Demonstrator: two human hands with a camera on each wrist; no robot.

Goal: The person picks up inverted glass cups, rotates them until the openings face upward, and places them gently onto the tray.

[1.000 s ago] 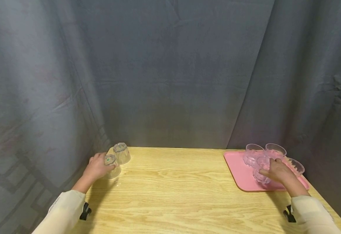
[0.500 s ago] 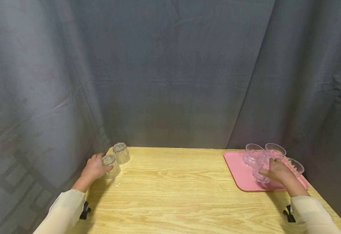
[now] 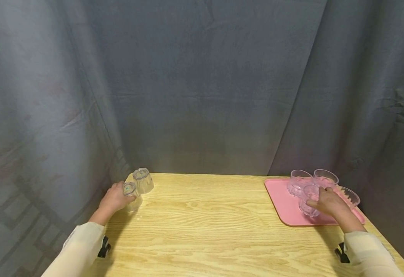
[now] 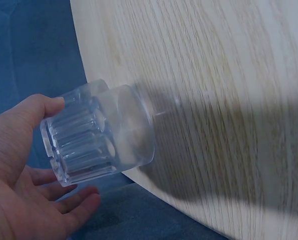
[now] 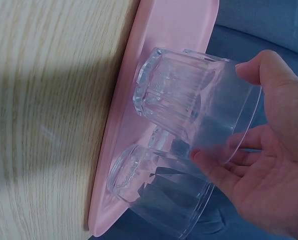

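Your wooden tabletop (image 3: 202, 231) bears an upside-down glass (image 4: 83, 145), your left hand (image 3: 113, 198) loosely spread around it; your right hand (image 3: 331, 202) pinches an upright glass (image 5: 184, 95) on the pink tray (image 3: 285, 206). Dragging that sideways could topple the neighbouring glasses (image 3: 297, 187).

The clear cups (image 5: 174, 90) look glossy, like glass or plastic, the pink tray (image 3: 286, 209) smooth plastic, the table (image 3: 202, 219) grained wood, the curtain (image 3: 202, 84) matt cloth.
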